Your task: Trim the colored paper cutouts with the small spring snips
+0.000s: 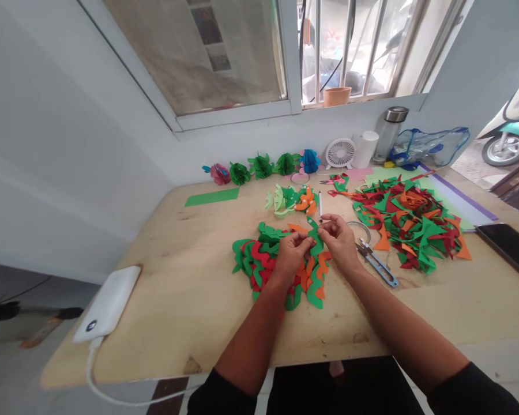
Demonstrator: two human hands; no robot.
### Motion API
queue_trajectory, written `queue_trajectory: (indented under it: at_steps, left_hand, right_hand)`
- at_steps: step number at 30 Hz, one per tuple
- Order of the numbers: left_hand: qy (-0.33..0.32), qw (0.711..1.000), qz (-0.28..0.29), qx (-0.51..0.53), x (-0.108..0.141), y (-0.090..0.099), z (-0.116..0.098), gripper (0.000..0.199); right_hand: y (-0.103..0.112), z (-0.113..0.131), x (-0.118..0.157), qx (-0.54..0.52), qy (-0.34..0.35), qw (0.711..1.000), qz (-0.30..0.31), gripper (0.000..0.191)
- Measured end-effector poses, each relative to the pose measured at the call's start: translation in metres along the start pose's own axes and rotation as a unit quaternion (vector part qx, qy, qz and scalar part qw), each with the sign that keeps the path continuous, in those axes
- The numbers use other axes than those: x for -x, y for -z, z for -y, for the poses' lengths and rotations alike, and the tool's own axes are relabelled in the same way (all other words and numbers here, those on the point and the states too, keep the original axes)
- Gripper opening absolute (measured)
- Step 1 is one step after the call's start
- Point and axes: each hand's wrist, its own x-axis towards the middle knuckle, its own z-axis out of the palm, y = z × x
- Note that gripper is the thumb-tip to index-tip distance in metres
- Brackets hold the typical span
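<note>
The counter [164, 288] is pale wood, marked by a few dark stains, and stands against a white wall [34, 115] below a window [233, 57]. A pot [337, 97] sits on the sill before white bars, and a scooter [508, 147] shows beyond the counter at the far right.

Near the middle, the person holds a wavy green piece [315, 233] above a pile of green, red and orange cut-outs [262, 253]. The left hand [292, 251] has its fingers pinched together on the lower part of the piece; the right hand [337, 235] has its fingers closed on its right edge.

Right of the hands lie a blue snipper [378, 265], a ring [369, 231] and a large heap of scraps [419, 213], with a phone [510, 245] at the right side. A pen [320, 203] lies just behind the right hand, beside a smaller cluster [285, 200] of pale green, green and orange shapes.

Along the wall stand five paper balls [262, 166], a fan [340, 153], a white cylinder [365, 150], a bottle [388, 138] and a clear bag [432, 144]. A green strip [211, 197] lies at the back left, and a power bank [115, 297] rests on the left edge, its cable [112, 397] hanging down.
</note>
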Motion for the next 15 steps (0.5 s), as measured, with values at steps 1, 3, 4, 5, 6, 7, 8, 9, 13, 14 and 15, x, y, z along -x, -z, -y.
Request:
queue_trajectory:
  at_steps: [1, 3, 4, 5, 6, 7, 8, 9, 13, 14, 15]
  left_hand:
    - [-0.007, 1.000, -0.009, 0.006, -0.0004, 0.0001, -0.0001, 0.019]
    - [-0.025, 0.999, -0.029, 0.019, -0.0008, -0.0001, -0.0012, 0.018]
    - [-0.031, 0.999, -0.036, 0.024, -0.0007, -0.0004, -0.0020, 0.018]
    - [-0.032, 0.998, -0.037, 0.028, -0.0005, -0.0009, -0.0027, 0.018]
    - [-0.029, 0.999, -0.034, 0.030, -0.0003, -0.0015, -0.0032, 0.019]
    - [-0.021, 0.999, -0.027, 0.032, -0.0001, -0.0021, -0.0033, 0.020]
    - [-0.013, 0.999, -0.021, 0.036, 0.0000, -0.0027, -0.0031, 0.021]
    - [-0.006, 0.999, -0.015, 0.040, -0.0001, -0.0031, -0.0025, 0.022]
    - [-0.004, 0.998, -0.029, 0.060, -0.0027, -0.0020, 0.0014, 0.024]
    - [-0.008, 0.997, -0.038, 0.062, -0.0036, -0.0012, 0.0021, 0.023]
    - [-0.014, 0.997, -0.049, 0.063, -0.0044, -0.0002, 0.0025, 0.022]
  right_hand:
    - [-0.0003, 0.0000, -0.0001, -0.001, -0.002, 1.000, 0.000, 0.032]
    - [-0.0008, -0.0005, -0.0002, -0.004, -0.007, 1.000, 0.000, 0.033]
    - [-0.0010, -0.0009, -0.0002, -0.005, -0.009, 1.000, 0.000, 0.034]
    - [-0.0011, -0.0015, -0.0002, -0.007, -0.010, 1.000, -0.001, 0.035]
    - [-0.0011, -0.0020, -0.0002, -0.009, -0.011, 1.000, -0.001, 0.035]
    - [-0.0011, -0.0026, -0.0002, -0.014, -0.012, 1.000, -0.003, 0.035]
    - [-0.0010, -0.0029, -0.0003, -0.020, -0.014, 1.000, -0.006, 0.035]
    - [-0.0010, -0.0031, -0.0003, -0.027, -0.016, 0.999, -0.007, 0.035]
    - [-0.0015, -0.0007, -0.0003, -0.047, -0.021, 0.999, -0.019, 0.034]
    - [-0.0017, 0.0005, -0.0003, -0.050, -0.020, 0.998, -0.023, 0.033]
    - [-0.0019, 0.0018, -0.0003, -0.053, -0.020, 0.998, -0.028, 0.030]
